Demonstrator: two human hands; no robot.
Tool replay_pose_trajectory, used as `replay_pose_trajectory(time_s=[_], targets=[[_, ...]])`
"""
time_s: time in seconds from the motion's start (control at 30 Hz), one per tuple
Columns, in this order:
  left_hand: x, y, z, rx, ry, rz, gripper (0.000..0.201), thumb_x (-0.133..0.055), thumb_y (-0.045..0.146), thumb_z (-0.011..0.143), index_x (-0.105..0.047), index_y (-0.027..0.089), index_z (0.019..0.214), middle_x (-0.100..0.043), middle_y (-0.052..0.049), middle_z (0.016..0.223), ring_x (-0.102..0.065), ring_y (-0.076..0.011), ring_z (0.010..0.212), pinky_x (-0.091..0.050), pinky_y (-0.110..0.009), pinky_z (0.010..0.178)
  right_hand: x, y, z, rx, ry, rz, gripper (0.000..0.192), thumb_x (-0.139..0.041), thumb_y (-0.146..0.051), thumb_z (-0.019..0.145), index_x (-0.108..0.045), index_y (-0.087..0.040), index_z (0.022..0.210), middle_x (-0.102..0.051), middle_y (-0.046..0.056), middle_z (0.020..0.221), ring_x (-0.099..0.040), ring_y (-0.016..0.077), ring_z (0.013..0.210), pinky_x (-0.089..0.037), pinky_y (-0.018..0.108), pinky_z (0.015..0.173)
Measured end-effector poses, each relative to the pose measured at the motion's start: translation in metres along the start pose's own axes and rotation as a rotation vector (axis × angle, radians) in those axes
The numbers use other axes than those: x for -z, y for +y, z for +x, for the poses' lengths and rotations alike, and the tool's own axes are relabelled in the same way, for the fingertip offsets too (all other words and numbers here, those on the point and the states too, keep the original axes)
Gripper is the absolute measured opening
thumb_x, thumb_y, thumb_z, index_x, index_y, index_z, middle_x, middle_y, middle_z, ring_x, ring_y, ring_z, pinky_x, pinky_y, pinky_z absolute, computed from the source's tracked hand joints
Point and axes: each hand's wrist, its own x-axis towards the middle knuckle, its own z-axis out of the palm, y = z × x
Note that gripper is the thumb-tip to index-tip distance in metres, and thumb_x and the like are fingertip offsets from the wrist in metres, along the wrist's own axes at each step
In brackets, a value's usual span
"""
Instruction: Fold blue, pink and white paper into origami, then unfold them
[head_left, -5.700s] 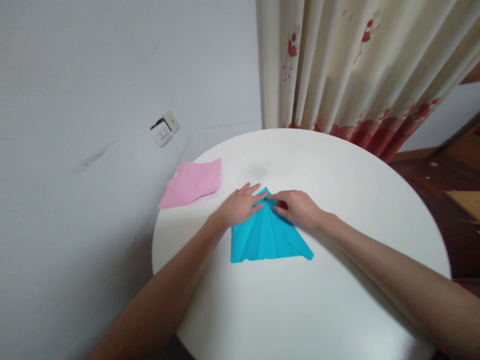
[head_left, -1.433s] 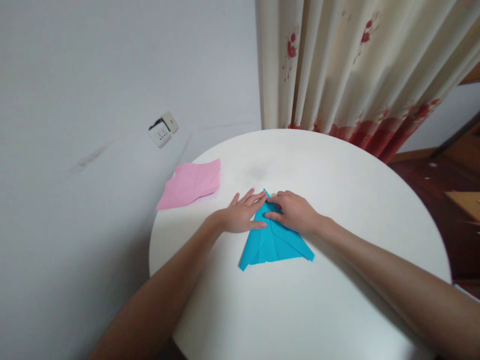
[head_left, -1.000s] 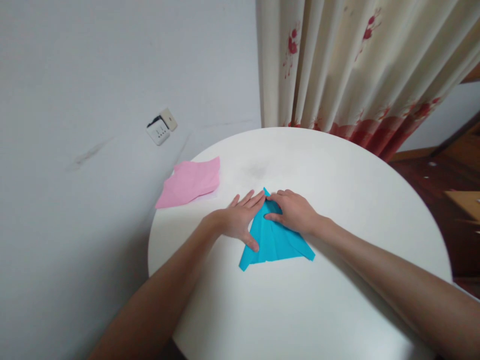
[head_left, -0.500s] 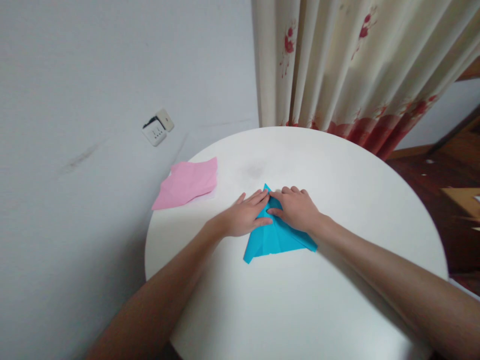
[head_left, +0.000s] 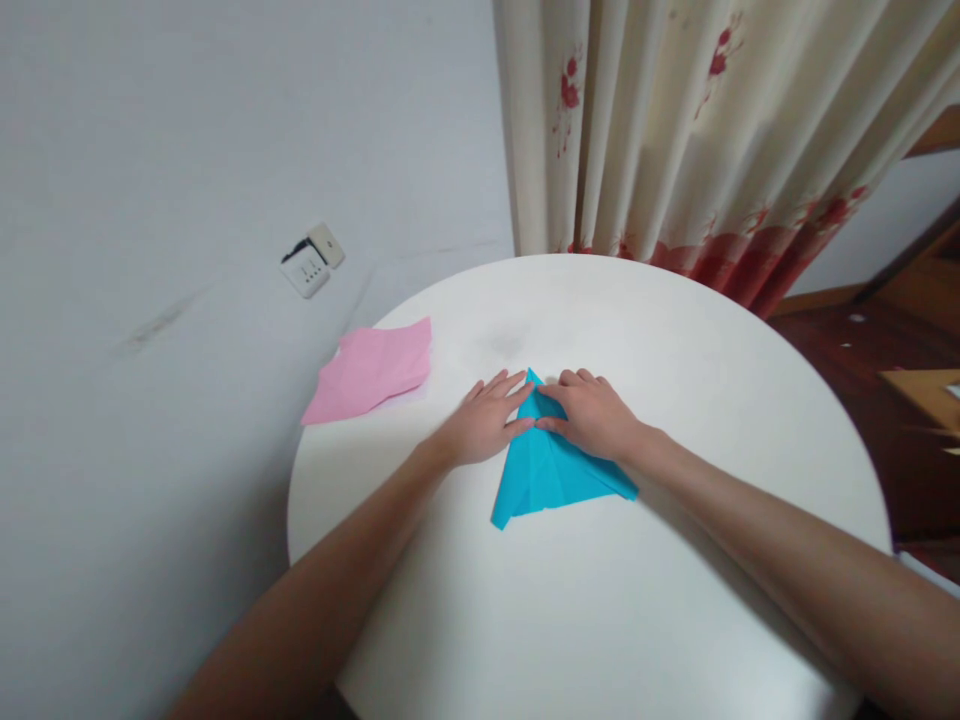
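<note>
Basically, L grip (head_left: 481, 422) spread, R grip (head_left: 596, 415) part-open, both on blue ppr (head_left: 551, 475) nr tip.

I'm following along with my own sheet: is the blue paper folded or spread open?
Folded: the blue paper narrows to a tip by the left hand and right hand, creased, its sides seemingly turned in.
</note>
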Motion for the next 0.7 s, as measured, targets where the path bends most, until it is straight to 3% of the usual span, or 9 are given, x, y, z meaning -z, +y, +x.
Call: replay_pose_trajectory(time_s=[0.2,0.33,0.5,0.7], targets=[[0.001,-0.009,0.008,0.018,0.020,0.000,0.070,-0.031,0.067,0.093,-0.023,0.033,0.154,-0.013,-0.002,0.164,-0.003,-0.0284,0.151,-0.004,-0.054,0.120,0.002,-0.002,-0.001,-0.013,-0.015,-0.010,0.046,-0.054,-0.052,0.092,-0.058,-0.027,0.130,-0.061,0.012,0.112,-0.054,0.0308,0.105,-0.041,0.040,0.084],[-0.003,-0.011,0.015,0.021,0.082,0.024,0.069,-0.028,0.068,0.093,-0.027,0.034,0.153,-0.018,-0.001,0.163,-0.007,-0.0283,0.151,-0.007,-0.055,0.120,0.002,-0.002,-0.002,-0.021,-0.013,-0.012,0.045,-0.054,-0.052,0.092,-0.058,-0.027,0.130,-0.061,0.012,0.113,-0.054,0.0310,0.106,-0.041,0.040,0.085],[-0.012,-0.010,0.025,0.163,0.195,0.072,0.060,-0.024,0.058,0.098,-0.033,0.031,0.151,-0.024,-0.001,0.162,-0.015,-0.0277,0.150,-0.013,-0.052,0.120,0.002,-0.004,-0.002,-0.022,-0.018,-0.036,0.047,-0.054,-0.051,0.092,-0.056,-0.027,0.133,-0.060,0.013,0.116,-0.053,0.0309,0.107,-0.041,0.040,0.086],[-0.007,-0.012,0.020,0.097,0.102,0.058,0.062,-0.024,0.061,0.097,-0.027,0.033,0.153,-0.016,0.000,0.164,-0.008,-0.0284,0.151,-0.008,-0.055,0.119,0.002,-0.003,-0.003,-0.017,-0.012,-0.035,0.048,-0.053,-0.053,0.092,-0.056,-0.027,0.133,-0.060,0.012,0.116,-0.053,0.0304,0.107,-0.041,0.039,0.086]])
